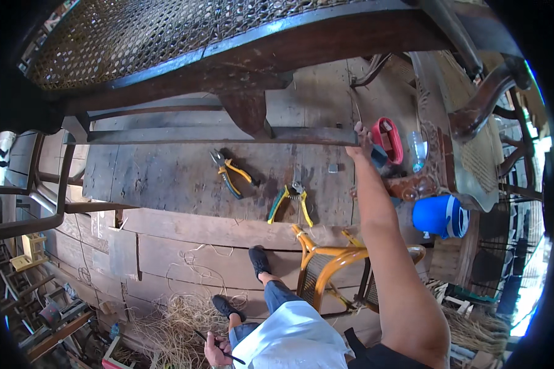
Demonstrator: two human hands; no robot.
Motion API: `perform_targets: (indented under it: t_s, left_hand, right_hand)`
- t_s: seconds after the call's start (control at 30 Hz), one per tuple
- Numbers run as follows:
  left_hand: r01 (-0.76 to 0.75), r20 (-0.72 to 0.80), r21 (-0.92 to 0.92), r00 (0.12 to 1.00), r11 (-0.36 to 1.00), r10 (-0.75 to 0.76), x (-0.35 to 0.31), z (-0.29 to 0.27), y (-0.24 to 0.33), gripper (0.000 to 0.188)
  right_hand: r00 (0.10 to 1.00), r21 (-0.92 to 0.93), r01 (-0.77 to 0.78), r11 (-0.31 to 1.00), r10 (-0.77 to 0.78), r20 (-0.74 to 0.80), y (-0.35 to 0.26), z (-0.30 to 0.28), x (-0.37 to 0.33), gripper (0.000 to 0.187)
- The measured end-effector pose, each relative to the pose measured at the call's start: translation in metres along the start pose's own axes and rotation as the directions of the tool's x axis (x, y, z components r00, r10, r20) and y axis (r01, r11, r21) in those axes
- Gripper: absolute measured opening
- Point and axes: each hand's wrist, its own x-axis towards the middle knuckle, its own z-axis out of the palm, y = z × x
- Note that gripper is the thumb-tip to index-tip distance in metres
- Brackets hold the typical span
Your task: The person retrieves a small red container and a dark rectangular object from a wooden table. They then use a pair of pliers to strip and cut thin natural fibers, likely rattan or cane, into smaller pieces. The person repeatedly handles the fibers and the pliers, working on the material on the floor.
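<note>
Low in the view, close to my body, my left hand is closed round a thin dark rod-like tool. My right arm stretches far forward across the wooden bench. At its end my right hand is beside a red oval container and a dark grey block; its fingers are too small to read. Yellow-and-black pliers and green-and-yellow pruning shears lie on the bench top. Above them spans a dark wooden furniture frame with a woven cane panel.
A clear plastic bottle and a blue water jug stand at the right. Orange-brown rattan furniture is beside my legs. Loose cane strands pile on the plank floor. A small metal square lies on the bench.
</note>
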Motion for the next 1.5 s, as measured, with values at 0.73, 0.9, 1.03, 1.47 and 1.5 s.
perform_targets:
  t_s: [0.73,0.9,1.03,1.47,1.5]
  left_hand:
    - [-0.119,0.091,0.153,0.990,0.981,0.106,0.002,0.034,0.005,0.022]
    - [-0.306,0.279,0.274,0.933,0.912,0.229,-0.022,0.061,0.019,0.021]
    - [-0.412,0.486,0.349,0.847,0.841,0.213,-0.030,0.075,0.040,0.022]
    - [-0.647,0.676,0.336,0.672,0.685,0.303,-0.030,-0.027,0.102,0.028]
    - [-0.604,0.666,0.361,0.700,0.711,0.257,-0.032,-0.036,0.107,0.027]
  right_hand:
    - [0.959,0.201,-0.087,0.976,0.137,-0.246,-0.003,-0.007,-0.116,0.015]
    - [0.828,0.841,-0.541,0.012,-0.164,0.535,-0.050,-0.057,-0.251,0.013]
    - [0.673,0.752,-0.655,-0.071,-0.509,0.538,-0.105,-0.095,-0.384,0.019]
    - [0.378,0.730,-0.658,0.187,-0.756,0.534,-0.217,-0.159,-0.602,0.026]
    - [0.376,0.736,-0.645,0.206,-0.752,0.541,-0.220,-0.161,-0.609,0.026]
